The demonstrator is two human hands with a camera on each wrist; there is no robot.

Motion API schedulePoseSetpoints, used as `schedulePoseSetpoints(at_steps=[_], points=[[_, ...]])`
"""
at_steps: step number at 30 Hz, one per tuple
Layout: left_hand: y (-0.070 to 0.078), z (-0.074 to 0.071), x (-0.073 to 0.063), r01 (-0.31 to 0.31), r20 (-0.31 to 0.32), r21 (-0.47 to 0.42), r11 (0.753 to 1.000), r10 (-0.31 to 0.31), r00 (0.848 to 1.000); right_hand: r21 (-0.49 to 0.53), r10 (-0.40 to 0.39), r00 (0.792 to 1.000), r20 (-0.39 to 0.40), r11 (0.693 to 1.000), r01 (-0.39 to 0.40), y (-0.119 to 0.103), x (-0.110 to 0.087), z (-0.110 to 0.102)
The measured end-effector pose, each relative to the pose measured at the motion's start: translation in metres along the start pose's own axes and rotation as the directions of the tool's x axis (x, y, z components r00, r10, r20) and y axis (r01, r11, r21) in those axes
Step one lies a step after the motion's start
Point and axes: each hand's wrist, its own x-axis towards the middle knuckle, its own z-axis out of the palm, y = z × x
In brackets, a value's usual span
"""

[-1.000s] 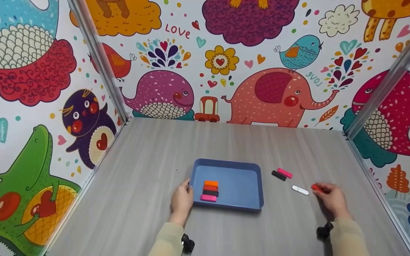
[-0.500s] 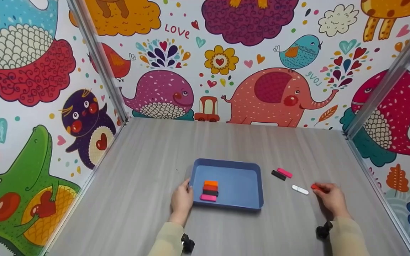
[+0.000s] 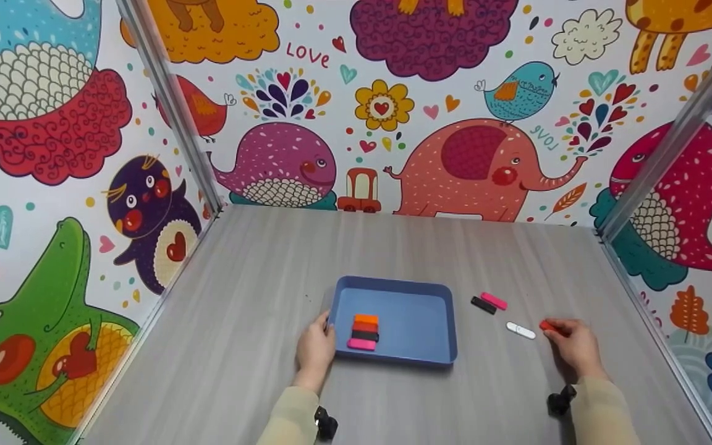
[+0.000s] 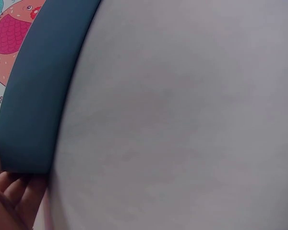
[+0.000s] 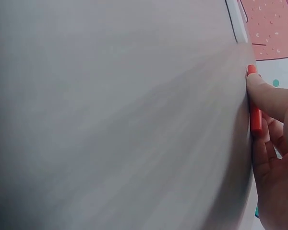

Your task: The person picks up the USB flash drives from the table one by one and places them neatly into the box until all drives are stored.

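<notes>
My left hand (image 3: 316,347) holds the left side of a blue rectangular tray (image 3: 454,324), its fingers at the outer wall; the left wrist view shows the fingers by the end of the tray wall (image 4: 36,96). In the tray's lower left lie an orange USB stick (image 3: 367,318), a red one, a black one and a pink USB stick (image 3: 362,344), side by side in a row. My right hand (image 3: 580,347) pinches another red USB stick (image 3: 546,326) between thumb and fingers, low at the table; the right wrist view shows this red stick (image 5: 256,120) under the thumb.
Right of the tray lie a pink USB stick (image 3: 494,301) and a black one (image 3: 484,305) close together. A white USB stick (image 3: 520,330) lies just left of my right hand. Printed panels with metal corner posts (image 3: 170,105) border the grey table (image 3: 238,266) at back and sides.
</notes>
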Motion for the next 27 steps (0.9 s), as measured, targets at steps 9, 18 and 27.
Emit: schedulePoseSetpoints(at_steps=[9,18,27], points=[[-0.0001,0.0004,-0.0001,0.021,0.001,-0.003,1.0,-0.021,1.0,-0.015,-0.027,1.0,-0.016,1.0,0.027,-0.001,0.0003,0.0023],[-0.0006,-0.0008,-0.0008,0.027,0.017,-0.008,1.0,-0.026,1.0,-0.012,0.018,1.0,0.012,1.0,-0.017,-0.0013,0.0005,0.0013],[-0.0005,-0.0005,-0.0002,0.013,0.004,-0.004,1.0,-0.013,1.0,-0.001,0.035,0.999,0.036,0.999,-0.035,-0.0032,0.0024,-0.0021]])
